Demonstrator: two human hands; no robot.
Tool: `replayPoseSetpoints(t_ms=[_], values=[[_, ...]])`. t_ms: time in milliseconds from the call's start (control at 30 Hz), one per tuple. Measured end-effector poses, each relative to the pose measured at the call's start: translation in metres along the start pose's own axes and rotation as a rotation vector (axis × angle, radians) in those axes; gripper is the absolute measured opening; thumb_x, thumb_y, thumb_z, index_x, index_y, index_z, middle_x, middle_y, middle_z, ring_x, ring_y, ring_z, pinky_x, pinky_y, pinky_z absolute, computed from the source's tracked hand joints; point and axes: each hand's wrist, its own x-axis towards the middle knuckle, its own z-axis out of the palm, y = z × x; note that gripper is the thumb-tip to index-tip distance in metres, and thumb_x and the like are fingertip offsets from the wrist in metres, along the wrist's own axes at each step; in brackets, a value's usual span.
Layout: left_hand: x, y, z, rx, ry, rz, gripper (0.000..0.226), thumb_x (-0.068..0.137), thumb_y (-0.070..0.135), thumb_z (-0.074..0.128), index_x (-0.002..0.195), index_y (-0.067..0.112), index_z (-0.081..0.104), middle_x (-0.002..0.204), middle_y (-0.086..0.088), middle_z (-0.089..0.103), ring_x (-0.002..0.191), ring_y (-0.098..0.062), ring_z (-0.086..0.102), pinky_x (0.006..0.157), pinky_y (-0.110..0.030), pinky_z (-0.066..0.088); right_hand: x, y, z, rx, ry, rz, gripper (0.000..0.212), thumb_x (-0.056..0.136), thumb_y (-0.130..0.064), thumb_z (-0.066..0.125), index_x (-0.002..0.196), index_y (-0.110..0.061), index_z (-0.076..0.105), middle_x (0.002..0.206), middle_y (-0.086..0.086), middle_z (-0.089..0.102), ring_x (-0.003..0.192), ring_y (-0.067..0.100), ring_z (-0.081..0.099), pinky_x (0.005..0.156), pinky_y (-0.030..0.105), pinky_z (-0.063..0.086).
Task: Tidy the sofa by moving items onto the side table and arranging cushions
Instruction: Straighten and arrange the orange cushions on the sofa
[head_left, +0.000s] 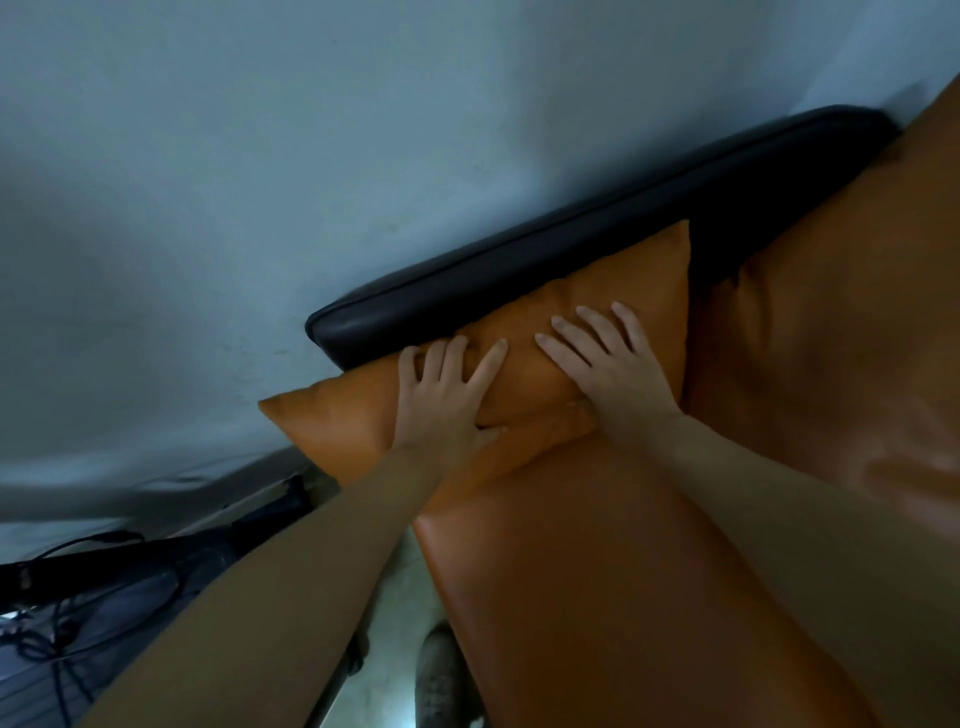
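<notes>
Both hands press flat on an orange cushion (524, 358) that leans against the sofa's black armrest (571, 244) at the seat's (597, 571) end. The left hand (447, 400) and right hand (608, 374) each have their fingers spread wide, holding nothing.

The single head camera is looking steeply down from above, tilted sideways, very near the sofa (649, 571); the wall (260, 182) is filling the upper left and the floor (384, 649) is showing below.
</notes>
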Motion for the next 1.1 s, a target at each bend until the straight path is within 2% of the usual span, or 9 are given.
replayPoseSetpoints(t_ms=[133, 300, 467, 633, 733, 800, 900, 1033, 1100], values=[[-0.001, 0.008, 0.005, 0.028, -0.026, -0.006, 0.104, 0.055, 0.06, 0.08, 0.14, 0.026, 0.031, 0.127, -0.018, 0.052, 0.113, -0.034, 0.048, 0.099, -0.056, 0.036, -0.006, 0.003, 0.011, 0.016, -0.018, -0.019, 0.092, 0.066, -0.031, 0.082, 0.144, -0.018, 0.036, 0.143, 0.011, 0.047, 0.133, 0.035, 0.04, 0.113, 0.057, 0.02], [0.026, 0.034, 0.006, 0.064, -0.022, 0.039, 0.103, 0.057, 0.063, 0.078, 0.141, 0.029, 0.031, 0.13, -0.017, 0.05, 0.115, -0.032, 0.047, 0.099, -0.056, 0.034, -0.017, 0.039, 0.014, -0.001, -0.034, 0.015, 0.094, 0.067, -0.033, 0.083, 0.145, -0.019, 0.032, 0.143, 0.011, 0.047, 0.132, 0.034, 0.041, 0.112, 0.056, 0.022], [0.033, 0.031, 0.023, 0.054, -0.024, 0.004, 0.111, 0.054, 0.068, 0.076, 0.144, 0.03, 0.024, 0.136, -0.017, 0.046, 0.12, -0.033, 0.039, 0.1, -0.056, 0.024, -0.004, 0.035, 0.018, 0.005, -0.129, 0.089, 0.11, 0.055, -0.034, 0.088, 0.147, -0.02, 0.03, 0.15, 0.012, 0.038, 0.138, 0.035, 0.032, 0.113, 0.06, 0.017], [0.031, 0.027, 0.026, 0.061, -0.108, 0.007, 0.115, 0.065, 0.076, 0.061, 0.15, 0.033, -0.004, 0.151, -0.015, 0.024, 0.136, -0.032, 0.021, 0.11, -0.059, 0.001, -0.003, 0.033, 0.022, 0.076, -0.192, 0.101, 0.127, 0.054, -0.036, 0.088, 0.153, -0.024, 0.009, 0.159, 0.008, 0.016, 0.146, 0.033, 0.01, 0.115, 0.06, 0.002], [0.027, 0.02, 0.021, 0.046, -0.063, 0.041, 0.111, 0.068, 0.075, 0.058, 0.152, 0.028, 0.002, 0.156, -0.014, 0.011, 0.141, -0.033, 0.016, 0.115, -0.057, 0.002, -0.001, 0.035, 0.012, 0.223, -0.232, 0.081, 0.124, 0.063, -0.058, 0.077, 0.153, -0.028, -0.004, 0.161, 0.002, -0.006, 0.146, 0.026, -0.014, 0.112, 0.057, -0.015], [0.015, 0.011, 0.023, 0.049, 0.018, 0.17, 0.098, 0.078, 0.07, 0.055, 0.153, 0.025, 0.009, 0.158, -0.013, 0.008, 0.145, -0.031, 0.014, 0.117, -0.053, 0.009, -0.002, 0.028, 0.007, 0.311, -0.198, 0.083, 0.109, 0.073, -0.073, 0.058, 0.153, -0.028, 0.0, 0.161, -0.001, -0.009, 0.145, 0.024, -0.02, 0.111, 0.057, -0.018], [0.004, 0.001, 0.028, 0.053, 0.055, 0.303, 0.081, 0.091, 0.067, 0.041, 0.153, 0.024, 0.014, 0.16, -0.009, 0.009, 0.147, -0.028, 0.01, 0.117, -0.052, 0.015, -0.002, 0.014, 0.021, 0.266, -0.123, 0.098, 0.086, 0.086, -0.076, 0.031, 0.154, -0.026, 0.011, 0.162, 0.001, 0.002, 0.147, 0.027, -0.01, 0.113, 0.06, -0.011], [0.014, 0.005, 0.031, 0.097, -0.04, 0.225, 0.077, 0.093, 0.069, 0.024, 0.154, 0.025, 0.009, 0.161, -0.005, 0.005, 0.148, -0.025, 0.001, 0.118, -0.05, 0.007, 0.011, 0.014, 0.045, 0.161, -0.1, 0.124, 0.084, 0.087, -0.077, 0.019, 0.153, -0.027, 0.008, 0.162, 0.004, 0.004, 0.147, 0.032, -0.004, 0.113, 0.061, -0.006], [0.013, 0.006, 0.032, 0.119, -0.043, 0.221, 0.076, 0.093, 0.069, 0.022, 0.154, 0.024, 0.009, 0.161, -0.006, 0.006, 0.148, -0.025, 0.002, 0.119, -0.05, 0.007, 0.009, 0.012, 0.045, 0.151, -0.075, 0.154, 0.084, 0.087, -0.076, 0.018, 0.153, -0.026, 0.01, 0.161, 0.005, 0.005, 0.147, 0.032, 0.0, 0.114, 0.061, -0.003]])
